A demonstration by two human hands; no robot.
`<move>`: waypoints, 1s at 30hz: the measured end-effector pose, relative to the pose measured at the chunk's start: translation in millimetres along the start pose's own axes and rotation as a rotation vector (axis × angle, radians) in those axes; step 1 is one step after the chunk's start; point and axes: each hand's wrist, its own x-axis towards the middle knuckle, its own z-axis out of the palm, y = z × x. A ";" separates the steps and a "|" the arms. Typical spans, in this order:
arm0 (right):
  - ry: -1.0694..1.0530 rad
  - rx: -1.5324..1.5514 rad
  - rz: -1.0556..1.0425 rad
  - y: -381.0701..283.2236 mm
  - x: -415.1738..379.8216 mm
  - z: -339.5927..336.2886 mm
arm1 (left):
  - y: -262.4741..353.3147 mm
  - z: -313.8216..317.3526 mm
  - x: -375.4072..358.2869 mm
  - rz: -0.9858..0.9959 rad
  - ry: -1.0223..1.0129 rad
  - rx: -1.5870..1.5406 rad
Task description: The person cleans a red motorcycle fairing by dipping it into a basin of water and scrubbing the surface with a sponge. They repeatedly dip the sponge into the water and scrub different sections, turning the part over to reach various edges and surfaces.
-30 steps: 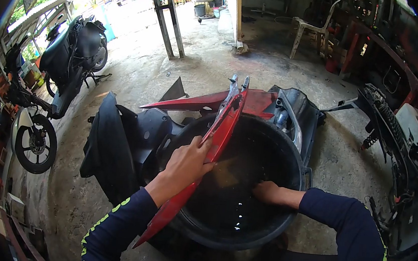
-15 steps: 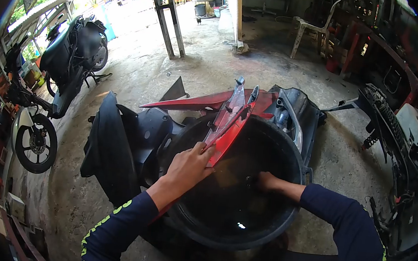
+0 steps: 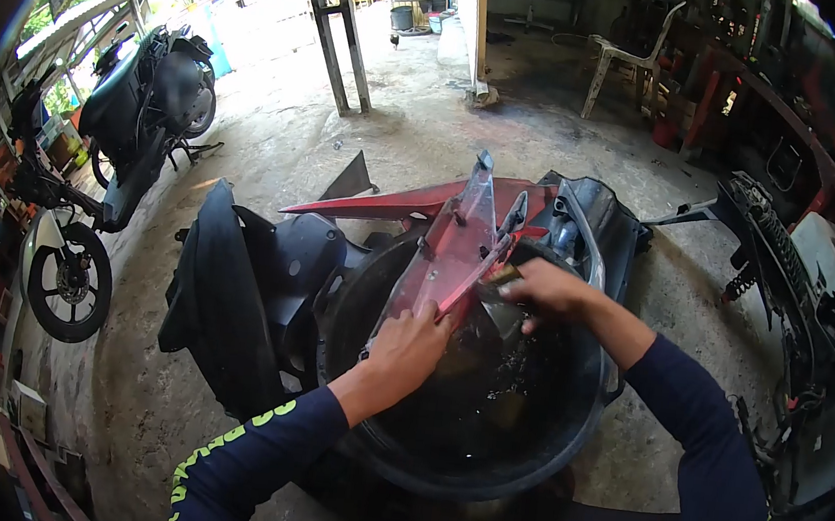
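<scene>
A round black tub (image 3: 560,455) with dark water in it stands in front of me. My left hand (image 3: 406,350) is closed on the lower edge of a red fairing panel (image 3: 460,239), which tilts up over the tub with its pale inner side showing. Near the panel's right edge, my right hand (image 3: 547,291) grips a small brownish object, perhaps a sponge or brush. Droplets and ripples show on the water below it.
Black plastic panels (image 3: 221,312) lie left of the tub. Another red panel (image 3: 383,205) and a dark grey part (image 3: 597,228) lie behind it. A motorcycle (image 3: 134,123) stands at left, a stripped frame (image 3: 771,244) at right, a chair (image 3: 638,56) farther back.
My right hand has come up out of the tub to the panel, now with the brownish object visible in it. The red panel has turned to show more of its inner side.
</scene>
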 end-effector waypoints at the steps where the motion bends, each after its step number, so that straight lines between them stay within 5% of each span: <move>1: -0.020 0.057 0.059 -22.6 0.5 1.6 | -3.7 7.8 4.0 0.026 -0.008 -0.008; 4: 0.138 -0.371 -0.335 -53.4 17.7 16.0 | -3.7 -10.9 9.2 0.026 0.006 -0.091; 7: 0.162 -0.374 -0.506 -84.0 16.1 28.2 | -15.0 -20.7 12.2 0.085 0.199 -0.357; 12: 0.296 -0.198 -0.569 -76.5 12.5 19.9 | -29.2 -35.0 5.5 -0.023 0.133 -0.484; 15: 0.433 -0.083 -0.401 -50.0 -1.3 10.6 | -37.9 -28.6 5.1 0.018 0.218 -0.514; 17: 0.543 0.349 -0.301 4.6 14.7 13.6 | -41.3 -31.0 4.0 0.011 0.173 -0.546; 20: 0.546 0.465 -0.027 93.2 41.0 28.6 | -41.6 -30.1 1.6 0.031 0.204 -0.568; 23: 0.317 0.190 0.208 173.3 57.2 48.8 | -40.8 -30.9 -0.4 0.058 0.167 -0.557; 26: 0.183 -0.120 0.440 182.6 58.1 60.3 | -36.1 -29.7 -1.1 0.040 0.119 -0.494; 30: 0.222 -0.321 0.456 205.8 75.6 65.9 | -39.7 -23.7 0.3 0.051 0.084 -0.468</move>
